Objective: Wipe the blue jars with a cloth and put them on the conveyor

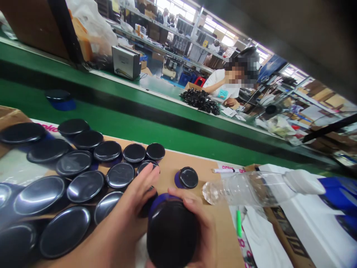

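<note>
Close under the camera, the right hand (199, 227) curls around a round glossy black disc with a blue rim (171, 232), thumb lying over its top edge and fingers wrapped down its right side, so this grip is closed on the disc. The left hand (136, 203) comes in from the lower left with its fingers stretched forward and only loosely spread; its fingertips (152, 172) rest on one glossy black oval disc (145, 165) at the near edge of a crowd of such discs, while the base of the hand lies against the held disc. Whether the left grip pinches anything cannot be told; it looks flat and open.

The held disc sits low at centre, above a brown cardboard sheet (206, 175) that covers the bench. To its left, many glossy black discs (83, 175) lie in rough rows, several overlapping. One small black disc on a blue base (188, 178) lies alone on the cardboard just beyond the hands. To the right, a clear empty plastic bottle with a white cap (251, 188) lies on its side, near a white marker pen (227, 171) and a green pen (239, 222).

Beyond runs a green conveyor belt (156, 130). On its far side a pile of small black parts (200, 100) lies before another person in a white shirt (223, 83).
</note>
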The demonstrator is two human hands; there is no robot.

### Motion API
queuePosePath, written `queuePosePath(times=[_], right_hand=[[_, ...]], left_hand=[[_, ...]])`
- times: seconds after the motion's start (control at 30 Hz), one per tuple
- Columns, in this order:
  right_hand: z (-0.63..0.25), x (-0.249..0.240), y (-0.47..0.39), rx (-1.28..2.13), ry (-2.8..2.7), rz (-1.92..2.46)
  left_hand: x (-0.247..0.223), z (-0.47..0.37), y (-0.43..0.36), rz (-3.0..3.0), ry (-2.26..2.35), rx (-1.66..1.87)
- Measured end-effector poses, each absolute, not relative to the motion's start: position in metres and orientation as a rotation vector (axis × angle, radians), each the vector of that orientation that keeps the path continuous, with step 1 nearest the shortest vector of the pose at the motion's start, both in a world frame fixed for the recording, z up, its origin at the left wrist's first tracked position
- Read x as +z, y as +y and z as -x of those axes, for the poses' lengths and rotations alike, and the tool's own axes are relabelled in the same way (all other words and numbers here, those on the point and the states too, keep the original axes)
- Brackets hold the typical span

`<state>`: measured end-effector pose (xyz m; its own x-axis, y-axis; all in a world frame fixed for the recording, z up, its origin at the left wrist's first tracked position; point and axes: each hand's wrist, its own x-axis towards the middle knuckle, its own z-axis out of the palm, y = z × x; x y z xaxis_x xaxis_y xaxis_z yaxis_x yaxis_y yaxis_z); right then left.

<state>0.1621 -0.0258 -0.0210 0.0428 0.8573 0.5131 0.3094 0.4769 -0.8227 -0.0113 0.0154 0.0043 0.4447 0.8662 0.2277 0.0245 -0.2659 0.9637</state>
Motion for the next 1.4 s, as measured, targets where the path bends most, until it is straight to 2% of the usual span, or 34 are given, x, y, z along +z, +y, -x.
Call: queuePosePath(times=[0.27, 0.37, 0.47, 0.6, 0.67, 0.83, 0.93, 1.03, 1.13, 1.27, 1.4], right_hand=[[-0.153, -0.021, -0.017, 0.145, -1.726, 0.942], [-0.16, -0.019, -0.012, 0.104, -1.727, 0.973], [-0.169, -0.005, -0.002, 0.207, -1.585, 1.218], [-0.169, 0.021, 0.038, 0.12, -1.5, 1.435], [-0.165, 0.028, 0.075, 0.03, -1.596, 1.51], [-0.16, 0.017, 0.18, 0.17, -1.695, 1.971], [-0.163, 0.012, 0.213, 0.233, -1.706, 2.205], [-0.164, 0.022, 0.201, 0.218, -1.762, 2.315], [-0.165, 0.035, 0.147, 0.216, -1.831, 2.362], [-0.172, 0.03, 0.069, 0.419, -1.85, 2.434], [-0.187, 0.02, 0.039, 0.527, -1.742, 2.258]], left_hand=[[0.01, 0.015, 0.018, -1.039, 0.374, 0.671], [0.006, 0.021, 0.017, -1.056, 0.387, 0.679], [0.005, 0.023, 0.011, -1.397, 0.573, 0.782], [0.003, 0.015, 0.01, -2.477, 1.096, 0.995], [-0.003, 0.01, 0.015, -2.951, 1.211, 1.005], [-0.023, 0.003, 0.024, -3.121, 1.403, 0.824], [-0.029, 0.009, 0.026, -3.184, 1.38, 0.775], [-0.033, 0.014, 0.028, -3.228, 1.342, 0.785], [-0.038, 0.016, 0.031, -3.244, 1.314, 0.804], [-0.043, 0.014, 0.031, -3.23, 1.297, 0.83], [-0.037, 0.013, 0.031, -3.231, 1.258, 0.885]])
